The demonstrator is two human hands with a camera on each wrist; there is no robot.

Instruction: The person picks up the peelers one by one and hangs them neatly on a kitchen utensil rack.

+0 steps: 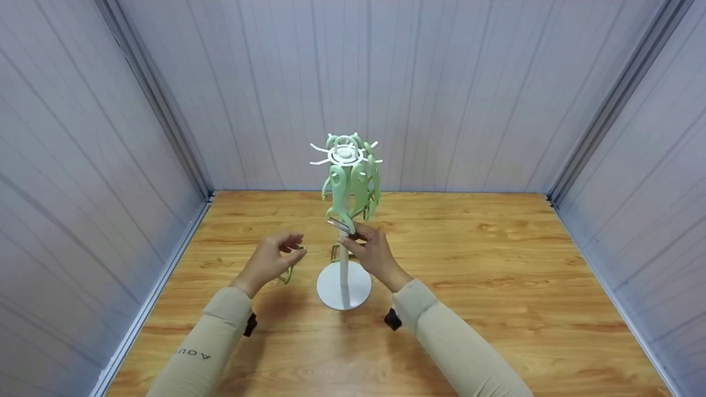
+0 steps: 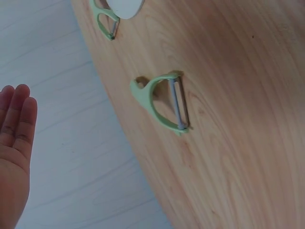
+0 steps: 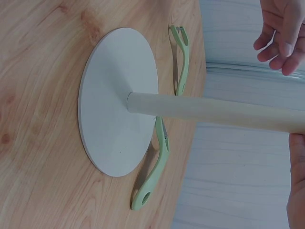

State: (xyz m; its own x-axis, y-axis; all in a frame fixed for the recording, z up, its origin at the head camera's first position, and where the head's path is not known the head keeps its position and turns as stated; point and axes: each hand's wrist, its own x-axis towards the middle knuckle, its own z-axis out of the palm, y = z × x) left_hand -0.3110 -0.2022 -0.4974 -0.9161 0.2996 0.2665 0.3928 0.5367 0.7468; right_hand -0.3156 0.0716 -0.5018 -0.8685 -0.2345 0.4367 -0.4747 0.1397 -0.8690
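A white stand (image 1: 344, 249) with a round base carries several light green peelers (image 1: 338, 190) on its top hooks. My right hand (image 1: 370, 251) grips the pole just under the hanging peelers, with the thumb across its front. In the right wrist view, fingertips (image 3: 296, 143) touch the pole's edge. My left hand (image 1: 269, 260) hovers left of the stand, fingers loosely bent and holding nothing. Below it, a green peeler (image 2: 147, 98) lies on the table with its metal blade to one side. Another green peeler (image 3: 155, 176) lies right by the base (image 3: 114, 138).
The wooden table (image 1: 469, 275) meets pale panel walls (image 1: 441, 94) at the back and both sides. Bare white hooks (image 1: 319, 148) stick out left at the stand's top. Dark wrist cameras (image 1: 392, 318) sit under both sleeves.
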